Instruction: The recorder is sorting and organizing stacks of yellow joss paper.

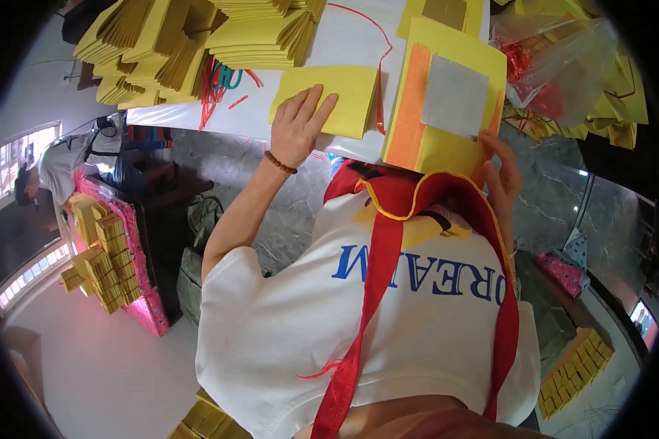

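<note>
My left hand (300, 126) lies with its fingers spread flat on a folded yellow paper (351, 91) on the white tabletop. Beside it, toward the right, is a stack of yellow joss paper sheets (447, 150) with a silver square and orange bands; its near edge hangs at the table's edge. My right hand (501, 175) has bent fingers at the near right corner of these sheets, with the fingertips on the edge. Part of that hand's grip is hidden. A red string (381, 66) runs across the table between the two papers.
Fanned bundles of folded yellow paper (260, 40) are heaped at the back left, near green-handled scissors (227, 75) and red string. At the right, a clear plastic bag (564, 80) rests over more yellow paper. A person (73, 164) bends over a pink-covered table (150, 293) stacked with yellow bundles.
</note>
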Demonstrator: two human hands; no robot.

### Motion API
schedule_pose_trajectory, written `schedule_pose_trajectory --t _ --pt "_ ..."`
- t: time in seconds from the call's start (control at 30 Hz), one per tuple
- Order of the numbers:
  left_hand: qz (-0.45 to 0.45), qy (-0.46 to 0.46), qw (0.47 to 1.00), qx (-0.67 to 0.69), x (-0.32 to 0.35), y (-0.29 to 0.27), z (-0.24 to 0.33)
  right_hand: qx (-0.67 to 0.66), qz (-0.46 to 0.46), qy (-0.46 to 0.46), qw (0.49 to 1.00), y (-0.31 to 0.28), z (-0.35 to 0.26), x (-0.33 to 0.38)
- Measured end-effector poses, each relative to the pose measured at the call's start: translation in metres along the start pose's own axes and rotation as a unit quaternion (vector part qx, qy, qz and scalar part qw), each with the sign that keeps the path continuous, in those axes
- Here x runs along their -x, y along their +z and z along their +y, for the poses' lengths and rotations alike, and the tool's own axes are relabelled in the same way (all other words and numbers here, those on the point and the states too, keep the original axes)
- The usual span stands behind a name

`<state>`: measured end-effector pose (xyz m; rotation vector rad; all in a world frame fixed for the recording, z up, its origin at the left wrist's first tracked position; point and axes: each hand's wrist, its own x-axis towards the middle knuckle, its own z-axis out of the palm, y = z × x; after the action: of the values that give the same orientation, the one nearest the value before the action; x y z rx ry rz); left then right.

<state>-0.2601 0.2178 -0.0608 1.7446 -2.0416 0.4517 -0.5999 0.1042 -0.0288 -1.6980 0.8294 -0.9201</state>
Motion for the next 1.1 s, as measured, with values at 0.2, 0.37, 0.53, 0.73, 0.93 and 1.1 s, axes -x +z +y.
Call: schedule_pose_trajectory --t 0.2,0.37,0.53,0.73,0.93,1.1 --pt "-0.043 -0.030 0.998 -0.033 0.015 0.015 0.000 0.015 0.008 0.012 1.000 0.003 -0.001 0.000" --pt "-0.076 -0.048 0.996 -0.028 0.018 0.024 -0.002 0.029 0.005 0.014 0.999 0.002 0.002 0.001" --pt "-0.159 -0.060 0.985 0.018 0.021 0.022 0.007 0.047 0.014 0.013 0.999 0.003 0.005 0.001" --pt "-0.187 -0.044 0.980 -0.051 0.027 0.029 0.009 -0.029 0.033 0.055 0.998 0.003 0.009 0.006" --pt "-0.194 -0.020 0.981 -0.010 0.007 0.007 0.006 0.016 0.089 -0.034 0.995 -0.005 0.007 0.001" --pt "-0.124 -0.016 0.991 -0.049 -0.025 -0.018 0.026 0.059 0.114 -0.026 0.991 -0.007 0.016 0.002"
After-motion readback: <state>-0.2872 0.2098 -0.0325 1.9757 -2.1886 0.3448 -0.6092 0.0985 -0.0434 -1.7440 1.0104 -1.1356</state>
